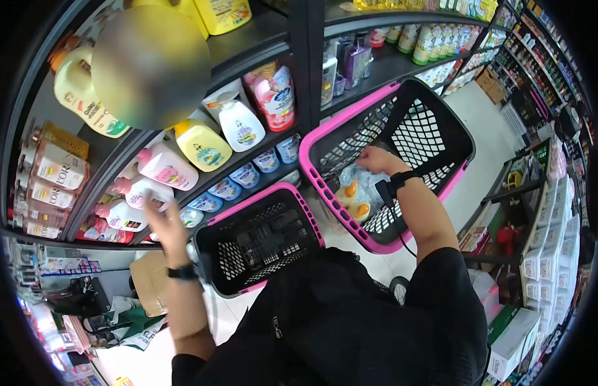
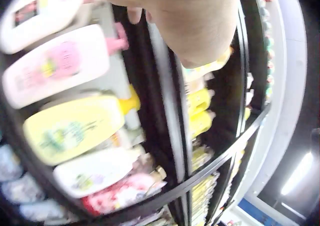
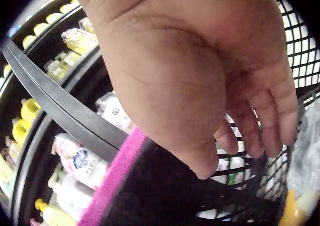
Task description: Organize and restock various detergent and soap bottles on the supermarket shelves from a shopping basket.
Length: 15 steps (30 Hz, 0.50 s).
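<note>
My left hand [image 1: 158,222] reaches up with its fingers spread toward the shelf and holds nothing. It is nearest the white bottles with pink caps [image 1: 160,166]. In the left wrist view the palm [image 2: 190,20] hovers in front of a pink-capped bottle [image 2: 55,60] and a yellow bottle [image 2: 75,128]. My right hand [image 1: 376,159] is inside the large black basket with a pink rim [image 1: 305,154], just above plastic-wrapped bottles with orange caps [image 1: 354,199]. Its fingers [image 3: 260,131] hang loosely curled and hold nothing.
A smaller black basket with a pink rim [image 1: 260,196] sits lower, between my arms. Dark shelves [image 1: 247,154] full of bottles line the left side. Stacked white boxes [image 1: 543,257] stand on the right. A cardboard box [image 1: 148,280] lies on the pale floor.
</note>
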{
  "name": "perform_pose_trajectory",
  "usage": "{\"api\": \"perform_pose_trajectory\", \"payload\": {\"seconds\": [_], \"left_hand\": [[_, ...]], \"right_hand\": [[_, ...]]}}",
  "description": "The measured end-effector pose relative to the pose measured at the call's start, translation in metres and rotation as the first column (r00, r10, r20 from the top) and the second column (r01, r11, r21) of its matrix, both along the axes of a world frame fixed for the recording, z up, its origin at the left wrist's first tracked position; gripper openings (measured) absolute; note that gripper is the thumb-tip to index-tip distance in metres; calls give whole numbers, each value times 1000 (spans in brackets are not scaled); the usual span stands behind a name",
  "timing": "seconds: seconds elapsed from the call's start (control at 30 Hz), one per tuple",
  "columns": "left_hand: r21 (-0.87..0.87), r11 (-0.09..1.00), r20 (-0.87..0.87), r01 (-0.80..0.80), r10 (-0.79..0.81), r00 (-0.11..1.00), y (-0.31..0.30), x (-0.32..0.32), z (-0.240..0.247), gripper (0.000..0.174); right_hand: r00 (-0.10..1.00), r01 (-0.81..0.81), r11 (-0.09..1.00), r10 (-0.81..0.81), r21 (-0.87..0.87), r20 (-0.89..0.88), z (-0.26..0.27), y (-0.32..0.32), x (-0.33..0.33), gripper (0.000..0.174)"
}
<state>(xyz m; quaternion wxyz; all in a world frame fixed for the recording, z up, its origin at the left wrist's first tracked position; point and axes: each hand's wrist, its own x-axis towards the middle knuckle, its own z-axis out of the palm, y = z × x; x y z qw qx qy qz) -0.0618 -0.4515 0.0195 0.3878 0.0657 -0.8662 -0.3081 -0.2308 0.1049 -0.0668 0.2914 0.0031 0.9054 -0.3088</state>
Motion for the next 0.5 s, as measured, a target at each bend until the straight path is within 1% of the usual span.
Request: {"api": "perform_pose_trajectory", "payload": {"seconds": [0.03,0.07,0.1,0.13,0.17,0.2,0.23,0.27,0.33,0.37,0.4,0.43,0.47,0.5], "left_hand": [[-6,1000,211,-3,4,978,8,23,-51,36],[-71,975,521,210,-143,841,13,55,-99,35],[-39,867,800,496,-270,535,19,86,-146,34],[98,719,924,688,-322,205,25,117,-191,35],[215,712,956,668,-294,7,25,158,-218,35],[282,772,957,569,-268,-111,21,201,-232,34],[309,842,950,442,-249,-190,16,239,-242,35],[300,900,946,315,-238,-222,8,272,-245,35],[246,964,948,102,-217,-233,-4,326,-245,38],[215,976,956,32,-203,-210,-7,344,-243,40],[189,980,962,-55,-196,-188,-5,355,-237,42],[181,966,966,-185,-210,-148,-2,362,-232,44],[210,900,962,-383,-259,-83,1,366,-230,40],[237,794,959,-560,-282,5,7,366,-220,36]], "right_hand": [[1000,11,1000,-12,18,24,-5,3,4,42],[999,18,999,-20,37,42,-4,0,11,46],[998,22,998,-25,54,62,-5,-2,15,52],[996,-89,993,89,80,-2,-29,2,14,59],[977,-198,974,206,111,-63,-74,11,9,66],[939,-303,941,322,148,-122,-100,14,6,73],[944,-329,928,323,176,63,-89,1,8,90],[920,-390,901,389,192,45,-91,-11,10,90],[854,-508,829,520,236,11,-94,-27,17,90],[825,-543,795,565,269,-2,-94,-32,23,79],[807,-562,763,591,319,10,-96,-37,26,75],[788,-578,728,616,369,20,-97,-43,28,70],[768,-591,690,640,417,30,-98,-48,30,65],[757,-579,665,653,471,9,-108,-50,33,56]]}}
